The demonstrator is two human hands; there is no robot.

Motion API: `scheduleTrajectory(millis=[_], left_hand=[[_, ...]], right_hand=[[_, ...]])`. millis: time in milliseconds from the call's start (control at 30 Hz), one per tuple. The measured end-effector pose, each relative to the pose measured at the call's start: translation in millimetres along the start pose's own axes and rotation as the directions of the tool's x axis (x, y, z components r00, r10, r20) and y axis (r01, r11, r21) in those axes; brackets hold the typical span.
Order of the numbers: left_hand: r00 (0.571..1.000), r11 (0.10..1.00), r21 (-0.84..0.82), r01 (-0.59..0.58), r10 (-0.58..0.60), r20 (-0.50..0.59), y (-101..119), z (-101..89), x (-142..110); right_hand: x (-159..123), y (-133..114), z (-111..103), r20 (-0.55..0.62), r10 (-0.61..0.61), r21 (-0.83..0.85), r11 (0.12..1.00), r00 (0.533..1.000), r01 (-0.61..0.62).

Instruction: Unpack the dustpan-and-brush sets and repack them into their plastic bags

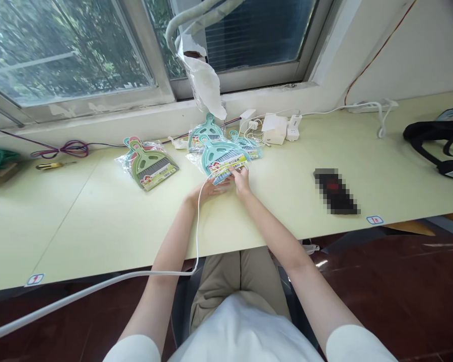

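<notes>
A light blue dustpan and brush set [221, 153] in clear plastic wrap, with a yellow-green printed label, is between my hands over the table. My right hand [241, 178] pinches its lower right edge near the label. My left hand [213, 189] holds it from below at the lower left, its fingers reaching under the brush bristles and partly hidden. Just behind lie more wrapped blue sets, one blue set [207, 128] at the back and another blue set [251, 146] to the right. Farther left, a green dustpan set [151, 166] overlaps a pink one [134, 142] and a blue one.
A white cable [198, 221] runs from the lower left up past my left hand. Chargers [293, 125] and a white box [275, 128] stand by the wall. A blurred-out dark object [335, 191] and black headgear [438, 146] lie right. A yellow-handled tool [49, 165] lies left.
</notes>
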State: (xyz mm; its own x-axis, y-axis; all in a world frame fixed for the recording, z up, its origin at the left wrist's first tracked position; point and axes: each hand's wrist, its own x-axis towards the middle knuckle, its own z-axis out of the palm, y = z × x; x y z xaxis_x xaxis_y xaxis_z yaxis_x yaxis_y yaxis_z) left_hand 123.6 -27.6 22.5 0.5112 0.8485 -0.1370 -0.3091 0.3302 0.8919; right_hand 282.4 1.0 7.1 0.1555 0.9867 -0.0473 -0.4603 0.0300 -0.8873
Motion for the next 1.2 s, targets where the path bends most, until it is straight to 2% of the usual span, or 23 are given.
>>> scheduleTrajectory(millis=[67, 133, 200, 267, 367, 467, 600, 667, 700, 767, 833, 967, 1200], left_hand=[[0.995, 0.996, -0.009, -0.088, 0.088, -0.043, 2, -2.9, 2], [0.975, 0.983, -0.008, -0.184, 0.181, -0.130, 6, -4.6, 2], [0.955, 0.973, 0.009, -0.229, 0.226, -0.192, 7, -3.3, 1], [0.949, 0.977, 0.040, -0.210, 0.213, -0.231, 6, 1.3, -1], [0.964, 0.993, 0.063, -0.103, 0.115, -0.240, -1, 10.4, -3], [0.977, 0.998, 0.061, -0.024, 0.036, -0.210, -4, 14.2, -5], [0.989, 0.996, 0.075, 0.040, -0.029, -0.143, 0, 7.8, -3], [0.989, 0.997, 0.063, 0.034, -0.024, -0.149, 1, 3.9, 1], [0.982, 0.998, 0.056, 0.004, 0.007, -0.189, 1, 2.7, 3], [0.951, 0.995, 0.059, -0.086, 0.100, -0.294, -2, 2.1, 6], [0.926, 0.986, 0.074, -0.151, 0.167, -0.338, -3, 3.4, 7], [0.944, 0.986, 0.094, -0.137, 0.159, -0.288, -2, 6.7, 2], [0.963, 0.992, 0.115, -0.044, 0.072, -0.258, -2, 1.1, -1]], right_hand=[[0, -1, 1, 0.007, 0.004, 0.018, 1.000, 1.000, -0.004], [-1, 0, 2, 0.026, 0.016, 0.020, 1.000, 1.000, -0.016], [-2, 1, 3, 0.048, 0.021, 0.011, 1.000, 0.999, -0.022], [-2, 3, 4, 0.058, 0.004, -0.007, 1.000, 0.998, -0.004], [-2, 6, 4, 0.025, -0.030, -0.036, 0.999, 0.999, 0.031], [-1, 7, 2, -0.029, -0.025, -0.029, 0.999, 0.999, 0.025], [-2, 5, 2, -0.032, 0.018, 0.055, 0.998, 0.999, -0.016], [-3, 5, 3, -0.026, 0.031, 0.072, 0.997, 0.999, -0.029], [-3, 4, 3, -0.021, 0.033, 0.068, 0.997, 0.999, -0.032], [-4, 4, 5, -0.010, 0.030, 0.047, 0.998, 1.000, -0.029], [-5, 3, 5, 0.007, 0.022, 0.024, 0.999, 1.000, -0.023], [-4, 3, 4, 0.016, 0.041, 0.000, 0.999, 0.999, -0.041], [-1, 5, 0, -0.048, 0.181, -0.038, 0.982, 0.982, -0.183]])
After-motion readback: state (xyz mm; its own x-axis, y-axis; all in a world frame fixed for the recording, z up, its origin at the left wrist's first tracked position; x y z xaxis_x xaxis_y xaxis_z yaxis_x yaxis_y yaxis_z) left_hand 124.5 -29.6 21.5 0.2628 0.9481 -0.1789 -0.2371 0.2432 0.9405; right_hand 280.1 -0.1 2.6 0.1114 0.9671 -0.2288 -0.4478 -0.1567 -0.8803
